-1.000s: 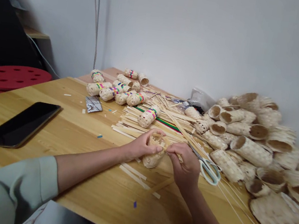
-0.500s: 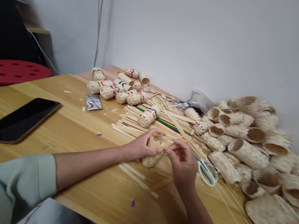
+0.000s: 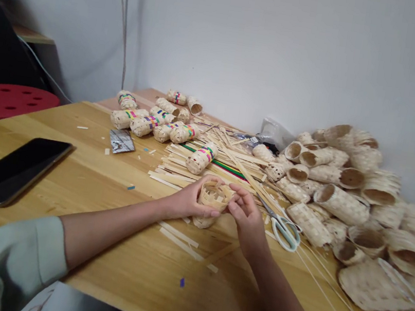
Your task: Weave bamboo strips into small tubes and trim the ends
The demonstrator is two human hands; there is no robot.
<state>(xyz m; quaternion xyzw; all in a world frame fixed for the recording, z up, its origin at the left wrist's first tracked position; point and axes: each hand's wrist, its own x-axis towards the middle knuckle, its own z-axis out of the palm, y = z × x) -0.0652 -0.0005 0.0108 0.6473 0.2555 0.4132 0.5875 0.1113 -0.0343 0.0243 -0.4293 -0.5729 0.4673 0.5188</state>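
Note:
A small round woven basket (image 3: 212, 198) of pale bamboo strips stands upright near the table's middle, its mouth turned up towards me. My left hand (image 3: 193, 198) is closed round its left side, with the thumb across the near wall and fingers behind the rim. At the right rim, the thumb and fingers of my right hand (image 3: 247, 218) pinch the edge. Just beyond the basket lies a woven cylinder with coloured bands (image 3: 201, 158). Scissors with pale handles (image 3: 285, 233) rest to the right of my right hand.
Many plain woven tubes (image 3: 344, 204) are heaped on the right. Banded cylinders (image 3: 145, 124) lie at the back left. Bamboo strips (image 3: 174, 166) spread behind my hands. A tablet (image 3: 10, 170) and a silver packet (image 3: 121, 141) lie on the left. A red stool (image 3: 8, 105) stands beyond the table edge.
My right hand has shifted slightly along the rim, and more of the basket's mouth shows. The whole view has swung a little to the right.

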